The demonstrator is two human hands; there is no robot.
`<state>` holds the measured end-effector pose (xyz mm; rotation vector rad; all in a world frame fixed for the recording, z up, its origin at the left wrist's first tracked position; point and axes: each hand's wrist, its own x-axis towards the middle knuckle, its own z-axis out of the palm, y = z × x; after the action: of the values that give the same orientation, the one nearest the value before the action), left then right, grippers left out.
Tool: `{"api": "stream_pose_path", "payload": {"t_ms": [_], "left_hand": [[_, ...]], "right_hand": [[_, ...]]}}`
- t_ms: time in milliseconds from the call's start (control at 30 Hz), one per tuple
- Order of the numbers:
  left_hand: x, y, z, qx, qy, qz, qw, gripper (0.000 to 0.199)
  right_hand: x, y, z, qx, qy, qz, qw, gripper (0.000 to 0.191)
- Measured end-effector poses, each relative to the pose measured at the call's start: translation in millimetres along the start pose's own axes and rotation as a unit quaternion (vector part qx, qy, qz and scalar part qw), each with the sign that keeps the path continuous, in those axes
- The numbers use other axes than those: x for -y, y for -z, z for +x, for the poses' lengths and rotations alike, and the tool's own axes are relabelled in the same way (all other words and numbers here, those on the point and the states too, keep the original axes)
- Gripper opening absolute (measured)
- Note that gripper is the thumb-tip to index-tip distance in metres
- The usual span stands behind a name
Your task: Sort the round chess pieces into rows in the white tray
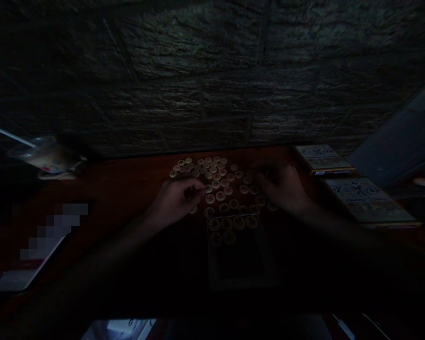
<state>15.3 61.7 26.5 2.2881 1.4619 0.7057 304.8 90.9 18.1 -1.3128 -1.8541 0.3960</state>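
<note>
Round wooden pieces with red or dark characters lie spread over the dim table. My left hand is at the left side of the pieces, its fingers curled together near a few of them; whatever they grip is too dark to tell. On the right side, my right hand reaches over the pieces, blurred, and its fingertips are lost in shadow. Nearer to me, between my forearms, a shallow tray holds several round pieces in two rows at its far end.
Two flat printed boxes lie at the right. A cup with a straw stands at the left, behind a pale flat item. A stone wall rises behind the wooden table.
</note>
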Motion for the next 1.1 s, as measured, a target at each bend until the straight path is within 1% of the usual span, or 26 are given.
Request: {"api": "stream_pose_path", "payload": {"t_ms": [100, 267, 467, 567, 667, 867, 1000, 1100], "left_hand": [[-1, -0.1, 0, 0.008, -0.003, 0.007, 1.0, 0.015], [-4, 0.1, -1, 0.019, -0.004, 0.01, 1.0, 0.017], [-2, -0.4, -1, 0.018, -0.017, 0.01, 1.0, 0.019], [-2, -0.4, -1, 0.019, -0.018, 0.014, 1.0, 0.018], [-3, 0.2, -1, 0.016, -0.021, 0.02, 0.999, 0.019], [-5, 0.8, -1, 0.012, -0.014, 0.025, 1.0, 0.018], [-6, 1.4, -1, 0.018, -0.018, 0.02, 0.999, 0.02], [-8, 2.5, 0, 0.025, -0.009, 0.018, 0.999, 0.021]], "right_hand": [[-3, 0, 1, -0.008, -0.024, -0.007, 1.0, 0.031], [-8, 0, 5, -0.012, -0.037, -0.013, 0.999, 0.032], [-24, -5, 12, -0.033, -0.071, 0.047, 0.996, 0.028], [-29, -7, 14, -0.024, -0.113, 0.095, 0.989, 0.027], [-28, -7, 14, -0.017, -0.138, 0.11, 0.984, 0.027], [-23, -3, 14, -0.014, -0.151, 0.117, 0.981, 0.029], [-24, -3, 14, -0.017, -0.149, 0.111, 0.982, 0.028], [-25, -4, 14, -0.02, -0.148, 0.116, 0.982, 0.027]]}}
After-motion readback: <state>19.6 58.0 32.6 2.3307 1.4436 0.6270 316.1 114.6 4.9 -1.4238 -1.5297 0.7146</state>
